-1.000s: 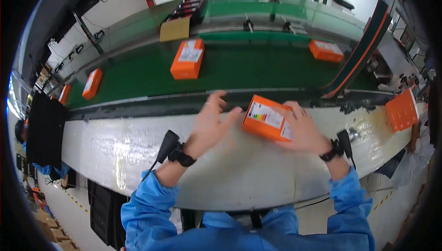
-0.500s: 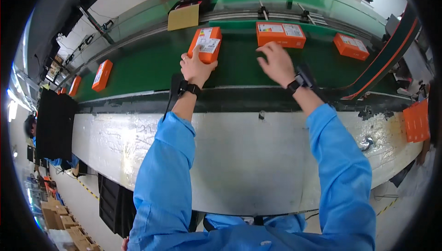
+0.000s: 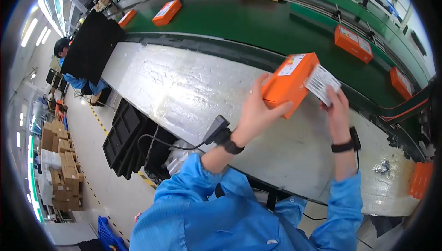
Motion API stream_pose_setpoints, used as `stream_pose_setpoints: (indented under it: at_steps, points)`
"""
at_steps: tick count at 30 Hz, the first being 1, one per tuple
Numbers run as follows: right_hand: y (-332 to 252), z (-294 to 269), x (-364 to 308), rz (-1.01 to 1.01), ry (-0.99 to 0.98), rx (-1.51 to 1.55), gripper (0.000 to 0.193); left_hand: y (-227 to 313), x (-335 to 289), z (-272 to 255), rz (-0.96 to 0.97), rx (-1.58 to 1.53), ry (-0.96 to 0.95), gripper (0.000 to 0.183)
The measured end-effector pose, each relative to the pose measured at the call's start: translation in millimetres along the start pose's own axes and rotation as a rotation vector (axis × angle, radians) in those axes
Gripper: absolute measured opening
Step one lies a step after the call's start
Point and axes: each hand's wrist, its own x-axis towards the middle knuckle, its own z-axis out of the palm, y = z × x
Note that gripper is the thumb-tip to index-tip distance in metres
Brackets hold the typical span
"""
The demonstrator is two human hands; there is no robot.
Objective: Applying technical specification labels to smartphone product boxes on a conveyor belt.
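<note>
My left hand point(image 3: 256, 113) is closed around the near end of an orange box point(image 3: 283, 87), held tilted above the metal worktop point(image 3: 193, 83) beside the belt. A white printed label lies on its upper face. At the box's right side, my right hand point(image 3: 338, 117) pinches a white barcode label point(image 3: 321, 84) between thumb and fingers. Whether that label is stuck to the box or loose, I cannot tell.
More orange boxes, such as this one point(image 3: 353, 44), sit on the green conveyor belt point(image 3: 248, 25). Another orange box point(image 3: 420, 180) stands at the right edge. Black trays point(image 3: 126, 136) are stacked left of the worktop. A person point(image 3: 83, 83) works at far left.
My left hand has lifted the orange box off the belt and brought it over the worktop. The right hand, empty before, now grips the white label. My view has turned leftward.
</note>
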Motion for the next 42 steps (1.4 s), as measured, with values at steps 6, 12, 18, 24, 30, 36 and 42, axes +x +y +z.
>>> stream_pose_setpoints:
  at_steps: [6,12,18,24,30,36,42]
  points:
    - [9,-14,-62,-0.054,-0.029,0.202,0.026,16,-74,8,0.084,-0.154,-0.019,0.089]
    - [10,-17,-88,0.015,-0.031,0.051,0.022,17,-127,30,0.339,0.581,-0.039,0.096]
    - [-6,-7,-125,-0.018,-0.155,-0.036,0.011,47,-100,16,0.265,0.188,-0.077,0.083]
    - [-16,-2,-136,-0.074,-0.233,-0.184,0.011,65,-74,11,-0.208,-0.392,-0.429,0.023]
    - [-30,-8,-139,-0.059,-0.343,-0.404,0.011,62,-73,-2,-0.141,-0.143,-0.581,0.018]
    - [-47,-9,-133,0.257,-0.57,-0.166,0.016,66,-78,-10,-0.191,-0.197,-0.65,0.02]
    - [-8,12,-143,0.291,-0.679,0.135,0.018,60,-91,-14,-0.098,-0.465,-0.678,0.017]
